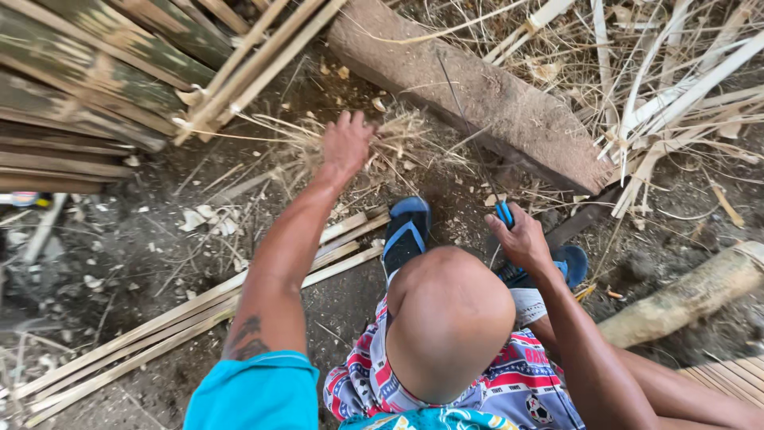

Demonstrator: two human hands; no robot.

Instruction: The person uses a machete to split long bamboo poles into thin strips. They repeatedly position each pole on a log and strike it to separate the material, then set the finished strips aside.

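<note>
My left hand reaches forward over the dirt, and its fingers curl into a loose tuft of thin dry bamboo strips lying on the ground. My right hand rests just beyond my bent knee and grips a knife by its blue handle. The knife's narrow dark blade points away from me, across a thick wooden block. My left hand's fingertips are partly hidden among the strips.
Blue sandals are on my feet. Long split bamboo slats lie on the ground at left, stacked bamboo is at top left, pale offcuts at top right, and a round log at right.
</note>
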